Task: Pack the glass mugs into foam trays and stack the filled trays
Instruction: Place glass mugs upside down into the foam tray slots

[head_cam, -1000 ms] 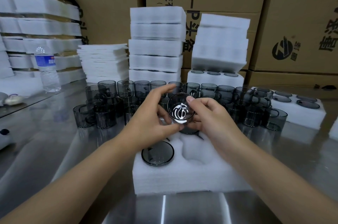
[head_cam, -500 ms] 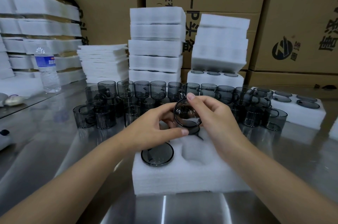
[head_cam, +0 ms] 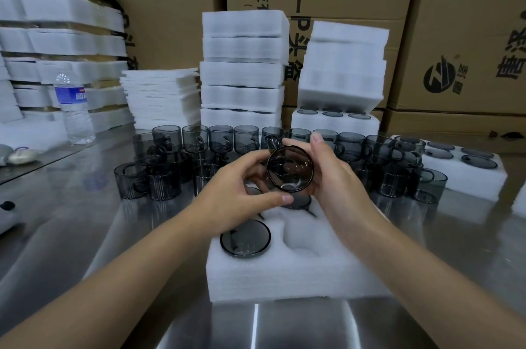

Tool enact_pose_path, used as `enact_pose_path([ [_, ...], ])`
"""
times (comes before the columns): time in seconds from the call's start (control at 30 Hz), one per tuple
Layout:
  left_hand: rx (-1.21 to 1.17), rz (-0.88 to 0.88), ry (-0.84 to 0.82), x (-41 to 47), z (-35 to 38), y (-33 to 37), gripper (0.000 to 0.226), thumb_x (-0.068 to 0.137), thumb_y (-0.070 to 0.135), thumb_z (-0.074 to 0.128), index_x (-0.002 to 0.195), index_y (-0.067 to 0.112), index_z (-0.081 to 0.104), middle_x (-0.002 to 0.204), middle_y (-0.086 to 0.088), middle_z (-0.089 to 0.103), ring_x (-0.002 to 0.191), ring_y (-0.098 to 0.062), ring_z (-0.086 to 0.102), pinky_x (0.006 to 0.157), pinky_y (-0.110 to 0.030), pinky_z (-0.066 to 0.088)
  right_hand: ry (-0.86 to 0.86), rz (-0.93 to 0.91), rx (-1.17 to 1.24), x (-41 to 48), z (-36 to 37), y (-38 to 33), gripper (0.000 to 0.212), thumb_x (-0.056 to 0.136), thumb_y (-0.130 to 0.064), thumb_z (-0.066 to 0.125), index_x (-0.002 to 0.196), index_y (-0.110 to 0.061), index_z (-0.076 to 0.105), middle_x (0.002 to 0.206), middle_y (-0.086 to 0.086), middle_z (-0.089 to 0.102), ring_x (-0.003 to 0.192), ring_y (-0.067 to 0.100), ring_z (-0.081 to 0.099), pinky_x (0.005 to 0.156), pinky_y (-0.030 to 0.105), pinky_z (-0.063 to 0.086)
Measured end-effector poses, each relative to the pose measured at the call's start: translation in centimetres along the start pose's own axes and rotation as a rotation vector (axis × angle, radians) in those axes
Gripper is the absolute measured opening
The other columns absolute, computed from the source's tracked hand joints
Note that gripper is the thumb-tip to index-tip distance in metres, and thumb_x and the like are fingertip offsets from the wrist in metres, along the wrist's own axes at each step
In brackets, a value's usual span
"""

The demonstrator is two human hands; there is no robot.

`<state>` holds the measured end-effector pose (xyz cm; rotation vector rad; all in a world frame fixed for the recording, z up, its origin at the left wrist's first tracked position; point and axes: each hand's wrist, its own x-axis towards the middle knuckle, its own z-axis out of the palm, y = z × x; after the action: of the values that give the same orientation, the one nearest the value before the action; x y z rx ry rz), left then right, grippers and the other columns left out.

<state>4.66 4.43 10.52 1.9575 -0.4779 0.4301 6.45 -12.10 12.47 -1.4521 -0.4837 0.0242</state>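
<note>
Both the left hand (head_cam: 239, 192) and right hand (head_cam: 338, 177) pinch a smoky grey glass mug (head_cam: 290, 167), tilted, above the white foam tray (head_cam: 284, 271) at the steel worktop's (head_cam: 71, 234) near edge.

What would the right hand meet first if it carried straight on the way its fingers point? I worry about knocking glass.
Probably the back row of loose mugs, just beyond the right hand; depth is unclear.

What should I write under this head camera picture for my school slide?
Two hands, left hand and right hand, hold a smoky glass mug over a white foam tray.
</note>
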Motion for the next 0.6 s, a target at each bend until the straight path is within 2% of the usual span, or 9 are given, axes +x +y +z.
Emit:
enact_pose_path([
  [0.1,-0.015,0.004,-0.022,0.00,0.04,0.04,0.062,0.063,0.050,0.076,0.120,0.041,0.054,0.101,0.013,0.071,0.090,-0.012,0.066,0.067,-0.018,0.051,-0.006,0.000,0.023,-0.01,-0.03,-0.01,0.041,0.095,-0.051,0.035,0.101,-0.028,0.069,0.101,-0.002,0.074,0.098,0.013,0.069,0.098,0.044,0.048],
  [0.23,-0.010,0.009,-0.023,0.04,0.01,0.20,0.054,0.064,0.050,0.074,0.114,0.042,0.057,0.101,0.013,0.070,0.080,-0.005,0.062,0.064,-0.014,0.049,-0.011,-0.016,0.041,-0.10,-0.24,-0.06,0.050,0.096,-0.049,0.035,0.121,-0.018,0.064,0.113,0.000,0.070,0.104,0.011,0.066,0.099,0.037,0.048],
  [0.4,0.005,0.006,-0.022,0.05,-0.03,0.14,0.047,0.065,0.045,0.075,0.110,0.047,0.058,0.100,0.007,0.070,0.077,-0.005,0.062,0.064,-0.018,0.053,-0.052,-0.044,0.086,-0.18,-0.32,-0.08,0.049,0.097,-0.043,0.032,0.126,-0.013,0.060,0.115,0.002,0.069,0.101,0.010,0.067,0.077,0.017,0.052],
  [0.53,0.027,0.003,-0.021,0.12,-0.07,0.10,0.040,0.069,0.040,0.075,0.106,0.044,0.060,0.096,0.008,0.069,0.065,0.003,0.056,0.059,-0.012,0.047,-0.075,-0.048,0.091,-0.19,-0.33,-0.13,0.059,0.087,-0.051,0.037,0.126,-0.014,0.060,0.116,0.003,0.069,0.104,0.012,0.066,0.081,0.019,0.053],
  [0.6,0.037,-0.002,-0.026,0.09,-0.12,0.06,0.038,0.069,0.041,0.075,0.105,0.044,0.061,0.096,0.008,0.069,0.066,0.002,0.057,0.060,-0.014,0.049,-0.072,-0.045,0.079,-0.12,-0.33,-0.07,0.057,0.089,-0.050,0.036,0.126,-0.014,0.060,0.113,0.003,0.070,0.103,0.013,0.066,0.076,0.018,0.051],
])
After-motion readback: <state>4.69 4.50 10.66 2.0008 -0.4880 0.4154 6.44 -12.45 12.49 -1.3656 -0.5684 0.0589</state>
